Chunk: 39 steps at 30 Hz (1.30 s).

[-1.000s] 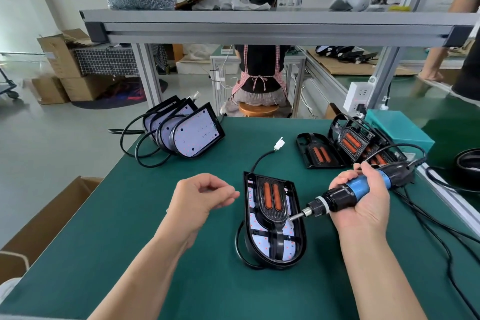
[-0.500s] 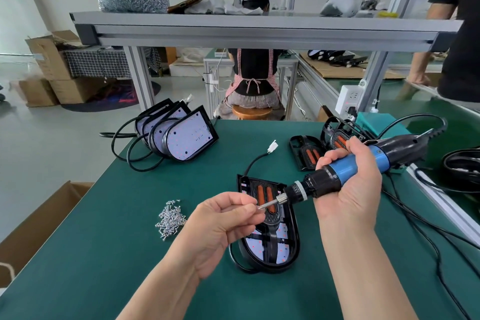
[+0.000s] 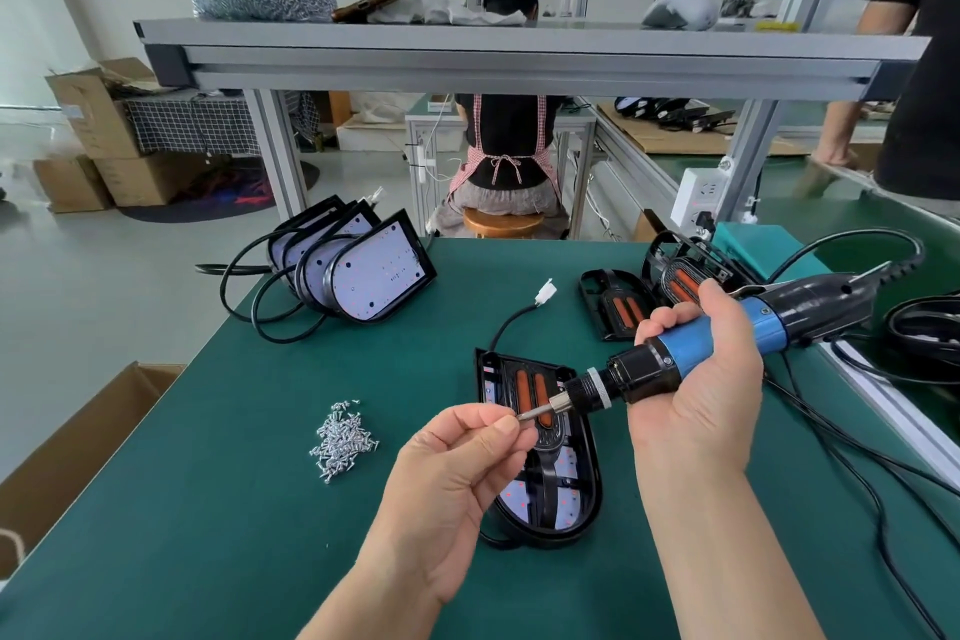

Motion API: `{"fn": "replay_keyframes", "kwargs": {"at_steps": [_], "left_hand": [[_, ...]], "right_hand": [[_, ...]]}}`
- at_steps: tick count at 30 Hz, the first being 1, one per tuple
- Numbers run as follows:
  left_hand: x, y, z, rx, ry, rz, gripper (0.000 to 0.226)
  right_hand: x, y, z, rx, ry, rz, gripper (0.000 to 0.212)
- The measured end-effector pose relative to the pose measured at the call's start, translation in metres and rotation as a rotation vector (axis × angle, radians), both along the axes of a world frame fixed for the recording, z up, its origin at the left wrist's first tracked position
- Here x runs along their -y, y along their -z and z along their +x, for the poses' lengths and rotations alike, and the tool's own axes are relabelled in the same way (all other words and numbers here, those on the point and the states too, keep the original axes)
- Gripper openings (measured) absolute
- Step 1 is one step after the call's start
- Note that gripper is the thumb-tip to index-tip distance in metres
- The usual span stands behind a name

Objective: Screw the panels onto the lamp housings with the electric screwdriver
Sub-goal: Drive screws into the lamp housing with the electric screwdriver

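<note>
My right hand (image 3: 696, 379) grips the blue and black electric screwdriver (image 3: 727, 343), held in the air with its bit pointing left. My left hand (image 3: 457, 473) pinches a small screw (image 3: 522, 415) against the bit's tip. Below both hands a black lamp housing (image 3: 571, 494) lies flat on the green table (image 3: 208, 509), a black panel with two orange strips (image 3: 532, 392) laid on it. A heap of loose silver screws (image 3: 343, 442) lies to its left.
Several lamp housings (image 3: 374, 270) with black cables lean together at the back left. More panels (image 3: 623, 307) are stacked at the back right beside a teal box (image 3: 748, 244). The screwdriver's cables (image 3: 857, 457) trail along the right edge. A cardboard box (image 3: 67, 447) stands below on the left.
My right hand lifted the screwdriver off the panel and turned it up. My left hand came in from the left and now holds a screw at the bit.
</note>
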State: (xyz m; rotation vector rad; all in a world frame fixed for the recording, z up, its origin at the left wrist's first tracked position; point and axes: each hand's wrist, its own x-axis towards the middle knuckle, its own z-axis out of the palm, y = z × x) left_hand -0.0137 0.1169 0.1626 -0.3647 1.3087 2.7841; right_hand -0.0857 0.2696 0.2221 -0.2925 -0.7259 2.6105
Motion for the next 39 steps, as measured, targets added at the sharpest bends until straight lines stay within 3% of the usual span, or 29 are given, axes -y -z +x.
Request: {"fn": "replay_keyframes", "kwargs": {"at_steps": [7,11,24,28,30,32,36,39], "left_hand": [[-0.020,0.002,0.007,-0.093,-0.170,-0.082,0.006],[-0.026,0.004,0.009,-0.200,-0.263,-0.260,0.010],[-0.018,0.020,0.001,-0.271,-0.061,-0.600,0.038],[-0.003,0.015,-0.008,-0.309,-0.243,-0.607,0.033],[0.008,0.015,-0.020,-0.268,-0.345,-0.593,0.029],[0.017,0.019,-0.035,-0.143,-0.358,-0.702,0.033],[0.024,0.030,-0.067,0.123,-0.012,-0.879,0.052],[0.022,0.036,-0.081,0.128,0.101,-0.937,0.056]], "right_hand": [[-0.001,0.004,0.001,0.025,0.053,0.039,0.022],[-0.005,0.012,0.001,0.083,0.031,-0.012,0.022],[-0.019,0.035,-0.004,0.165,-0.009,-0.063,0.021],[-0.019,0.032,-0.009,0.151,0.001,-0.033,0.020],[-0.019,0.030,-0.012,0.128,0.007,-0.011,0.022],[-0.016,0.029,-0.016,0.100,0.007,0.058,0.021],[-0.001,0.024,-0.018,-0.001,-0.057,0.252,0.014],[0.015,0.021,-0.018,-0.078,-0.117,0.349,0.019]]}}
